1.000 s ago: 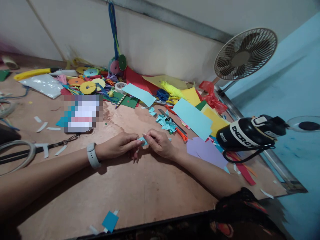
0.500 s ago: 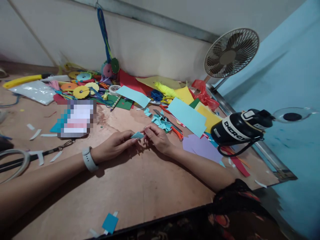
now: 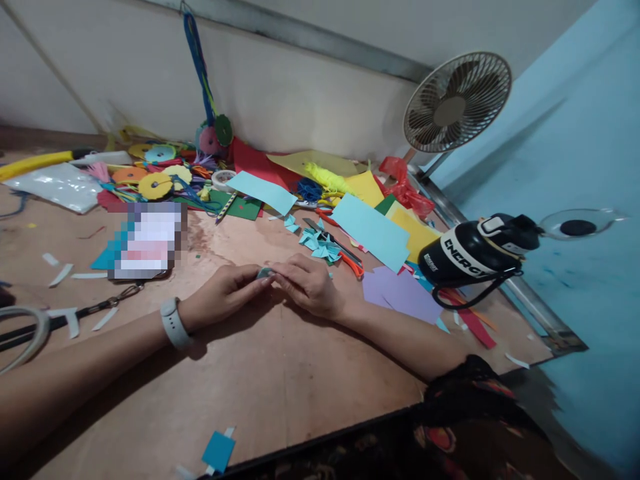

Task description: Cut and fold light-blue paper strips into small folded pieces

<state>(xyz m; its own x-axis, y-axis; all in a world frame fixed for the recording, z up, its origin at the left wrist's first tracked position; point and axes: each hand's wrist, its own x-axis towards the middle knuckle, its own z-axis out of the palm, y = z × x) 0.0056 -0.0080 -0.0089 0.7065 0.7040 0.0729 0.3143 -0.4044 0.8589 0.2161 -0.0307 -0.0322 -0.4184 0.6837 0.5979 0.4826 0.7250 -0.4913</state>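
Note:
A small light-blue piece of paper (image 3: 263,273) is pinched between my two hands above the table, mostly covered by fingers. My left hand (image 3: 227,293), with a pale watch (image 3: 175,323) at the wrist, grips its left side. The fingertips of my right hand (image 3: 309,285) close on its right side. Just beyond the right hand lies a small heap of folded light-blue paper pieces (image 3: 320,244), beside a utility knife and orange-handled scissors (image 3: 351,264).
Light-blue sheets (image 3: 371,230), purple paper (image 3: 400,293) and a black bottle (image 3: 470,253) lie to the right. A fan (image 3: 457,103) stands behind. A phone (image 3: 150,241), yarn and scalloped paper discs (image 3: 155,186) are at the left. A blue square (image 3: 219,451) lies near the front edge.
My right hand has moved left over the small paper, and its fingers now press closer against the left hand's. Less of the paper shows. The whole view has shifted slightly.

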